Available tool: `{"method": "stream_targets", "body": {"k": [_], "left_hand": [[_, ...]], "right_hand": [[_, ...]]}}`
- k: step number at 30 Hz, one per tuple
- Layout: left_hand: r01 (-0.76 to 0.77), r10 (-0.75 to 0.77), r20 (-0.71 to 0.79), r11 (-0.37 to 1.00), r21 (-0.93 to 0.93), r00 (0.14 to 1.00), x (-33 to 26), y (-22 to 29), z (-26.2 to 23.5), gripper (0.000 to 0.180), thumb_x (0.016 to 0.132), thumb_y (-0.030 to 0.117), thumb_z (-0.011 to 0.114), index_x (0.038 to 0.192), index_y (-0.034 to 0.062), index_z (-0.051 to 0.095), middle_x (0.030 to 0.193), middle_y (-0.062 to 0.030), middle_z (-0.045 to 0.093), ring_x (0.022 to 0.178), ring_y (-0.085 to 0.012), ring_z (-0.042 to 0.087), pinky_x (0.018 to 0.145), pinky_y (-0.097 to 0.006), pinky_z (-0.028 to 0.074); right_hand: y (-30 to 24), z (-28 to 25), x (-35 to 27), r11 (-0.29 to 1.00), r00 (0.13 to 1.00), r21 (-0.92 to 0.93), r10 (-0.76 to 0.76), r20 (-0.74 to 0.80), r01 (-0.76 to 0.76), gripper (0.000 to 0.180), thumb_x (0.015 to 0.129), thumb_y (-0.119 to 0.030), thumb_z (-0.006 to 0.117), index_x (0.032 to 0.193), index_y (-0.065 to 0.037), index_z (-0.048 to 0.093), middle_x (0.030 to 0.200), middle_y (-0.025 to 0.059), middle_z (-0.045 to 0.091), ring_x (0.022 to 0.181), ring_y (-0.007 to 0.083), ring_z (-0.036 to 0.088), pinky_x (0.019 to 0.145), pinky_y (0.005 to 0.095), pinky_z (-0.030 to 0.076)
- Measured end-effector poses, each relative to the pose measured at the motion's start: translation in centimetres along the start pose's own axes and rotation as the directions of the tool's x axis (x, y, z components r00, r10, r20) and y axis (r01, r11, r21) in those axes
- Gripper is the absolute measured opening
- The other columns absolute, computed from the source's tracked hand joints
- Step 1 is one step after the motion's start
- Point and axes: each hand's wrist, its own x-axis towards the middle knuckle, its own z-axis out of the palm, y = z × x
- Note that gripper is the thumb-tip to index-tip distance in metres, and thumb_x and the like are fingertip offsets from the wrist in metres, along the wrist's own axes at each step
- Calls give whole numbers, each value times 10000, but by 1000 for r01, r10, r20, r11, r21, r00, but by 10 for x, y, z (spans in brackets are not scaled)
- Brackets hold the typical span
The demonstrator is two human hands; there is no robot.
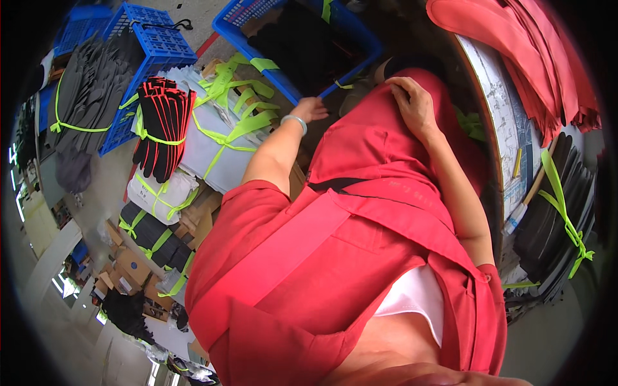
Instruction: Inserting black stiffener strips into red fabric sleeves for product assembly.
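Observation:
My left hand point(311, 109), with a pale bracelet at the wrist, is just below the near corner of a blue plastic crate point(283, 82). Its fingers are stretched out and nothing shows in them; whether they touch the crate I cannot tell. Inside that crate lies dark fabric point(299, 45), with a few neon green strips at the rim. On the red cloth point(360, 138) over my raised knee rests my right hand point(415, 106), its fingers loosely bent and holding nothing.
Left of the crate are pale fabric point(222, 138) tied with green strips, a black-and-red bundle point(163, 128) and another blue crate point(158, 45). On the right stand a table edge point(492, 96) with red pieces point(515, 45) and a dark tied bundle point(553, 219). Cardboard boxes point(132, 267) lie lower left.

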Motion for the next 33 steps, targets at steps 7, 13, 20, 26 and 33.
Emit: {"method": "stream_targets", "body": {"k": [7,13,20,26,33], "left_hand": [[-51,1,250,980,193,968,-12,-34,28,373,925,138,585,1250,-31,512,1098,-179,625,940,-309,633,804,-411,554],[-232,142,307,931,282,941,-37,-22,25,339,922,128,588,1224,-18,536,1029,-150,649,877,-269,644,771,-369,552],[-285,239,275,948,141,931,-76,50,50,332,940,118,567,1256,25,531,1074,-125,636,890,-222,646,753,-348,552],[-455,357,448,881,130,820,-135,78,142,345,934,126,588,1251,3,533,1055,-113,643,873,-196,644,754,-310,538],[-745,447,737,657,114,507,-222,66,265,261,956,133,585,1160,-28,613,1001,-90,682,913,-159,658,809,-275,531]], "right_hand": [[-1,-11,-2,1000,1000,18,8,-19,-7,122,881,-78,601,979,-51,667,944,155,647,868,336,632,765,365,509],[-14,-53,-15,999,999,20,-39,36,39,147,872,-61,614,1012,-28,646,941,148,620,885,308,627,786,352,508],[55,-191,-46,973,802,-209,-47,-595,-98,181,832,-28,647,1007,-73,661,920,115,644,816,268,641,713,343,527],[113,-329,-25,453,500,-615,-358,-789,-646,284,765,-154,682,1045,-116,654,1096,42,610,1100,243,531,934,406,405],[47,-330,-8,469,512,-808,-625,-589,-356,136,710,-201,704,821,-166,633,1094,-34,599,1092,211,522,879,392,359]]}}
